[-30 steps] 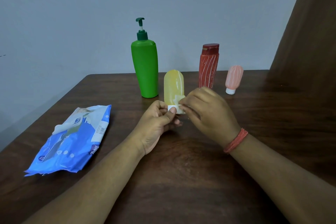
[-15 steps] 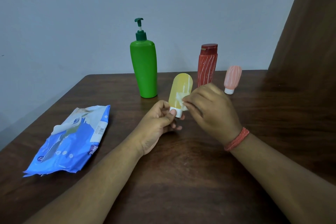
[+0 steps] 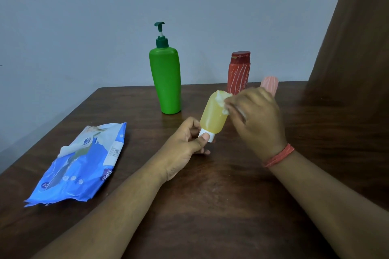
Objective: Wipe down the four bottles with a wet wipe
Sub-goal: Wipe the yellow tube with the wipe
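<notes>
We see the left hand (image 3: pixel 187 141) pinching the white cap of the yellow bottle (image 3: pixel 212 114), holding it cap-down and tilted, raised off the desk (image 3: pixel 221 195) near centre. The right hand (image 3: pixel 255 115) pinches a wet wipe (image 3: pixel 223 101) against the bottle's upper end, so both grips are clenched on something.

Risks, as we judge them: the bottle is held only by its small cap — a firm rub at the far end could lever it out of the fingers or twist the cap loose. A wet surface would make that slip likelier. The right hand works just in front of the red bottle (image 3: pixel 239 73) and the pink bottle (image 3: pixel 270 85) at 1 o'clock; a wide stroke could knock either over. The green pump bottle (image 3: pixel 167 82) at 11 o'clock is tall but stands further off.

Surface: dark brown wood-grain desk, a blue wipes pack (image 3: pixel 82 164) lying flat at 9 o'clock with its flap up. Room: plain grey wall behind, a brown panel at the right edge — we can't tell if it's a door or furniture.
</notes>
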The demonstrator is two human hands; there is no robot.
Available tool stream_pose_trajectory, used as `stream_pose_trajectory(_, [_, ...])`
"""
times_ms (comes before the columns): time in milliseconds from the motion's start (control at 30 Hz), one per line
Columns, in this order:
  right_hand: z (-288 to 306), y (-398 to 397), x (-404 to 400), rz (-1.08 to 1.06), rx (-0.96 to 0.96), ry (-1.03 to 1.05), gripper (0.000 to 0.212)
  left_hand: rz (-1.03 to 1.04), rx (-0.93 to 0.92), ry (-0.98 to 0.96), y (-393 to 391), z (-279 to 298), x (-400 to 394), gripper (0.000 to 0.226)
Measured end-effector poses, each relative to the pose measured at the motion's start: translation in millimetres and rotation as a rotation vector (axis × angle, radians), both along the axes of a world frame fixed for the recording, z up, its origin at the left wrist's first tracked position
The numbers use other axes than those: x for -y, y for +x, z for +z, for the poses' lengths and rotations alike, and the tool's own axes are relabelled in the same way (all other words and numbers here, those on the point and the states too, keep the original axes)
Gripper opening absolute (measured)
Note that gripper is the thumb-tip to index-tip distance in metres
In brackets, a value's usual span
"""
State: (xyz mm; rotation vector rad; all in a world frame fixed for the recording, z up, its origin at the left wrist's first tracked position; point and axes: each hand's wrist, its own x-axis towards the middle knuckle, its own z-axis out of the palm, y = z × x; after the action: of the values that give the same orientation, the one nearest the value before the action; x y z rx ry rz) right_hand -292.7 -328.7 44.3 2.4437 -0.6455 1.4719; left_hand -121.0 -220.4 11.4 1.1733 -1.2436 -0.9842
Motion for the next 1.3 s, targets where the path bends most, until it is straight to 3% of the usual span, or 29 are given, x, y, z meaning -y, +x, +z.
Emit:
stream_pose_trajectory(100, [-2.8, 4.6, -5.3, 0.056, -0.115, -0.065, 0.012, 0.008, -0.046, 0.003, 0.1, 0.4, 0.0, 0.014])
stream_pose_trajectory(233, [1.2, -0.3, 2.7, 0.006, -0.035, -0.019, 0.011, 0.006, -0.027, 0.010, -0.9, -0.2, 0.1, 0.013])
stream_pose_trajectory(367, [-5.3, 6.6, -5.1, 0.121, -0.223, -0.087, 0.014, 0.023, -0.081, 0.017, 0.7, 0.4, 0.2, 0.013])
stream_pose_trajectory(567, [4.3, -8.2, 10.2, -0.080, 0.038, 0.044, 0.013, 0.021, 0.096, 0.021, 1.3, -0.4, 0.6, 0.008])
stream_pose_trajectory(867, [7.0, -3.2, 5.4, 0.049, 0.046, 0.068, 0.010, 0.000, 0.289, 0.043, 1.3, -0.6, 0.5, 0.013])
stream_pose_trajectory(1167, [3.0, 0.4, 2.7, 0.105, 0.222, 0.285, 0.009, -0.008, -0.050, -0.022, 5.7, 1.1, -0.5, 0.012])
stream_pose_trajectory(1300, [-0.9, 5.1, -2.4, 0.224, 0.317, 0.488, 0.007, -0.017, -0.057, -0.033, 4.8, 1.8, -1.2, 0.015])
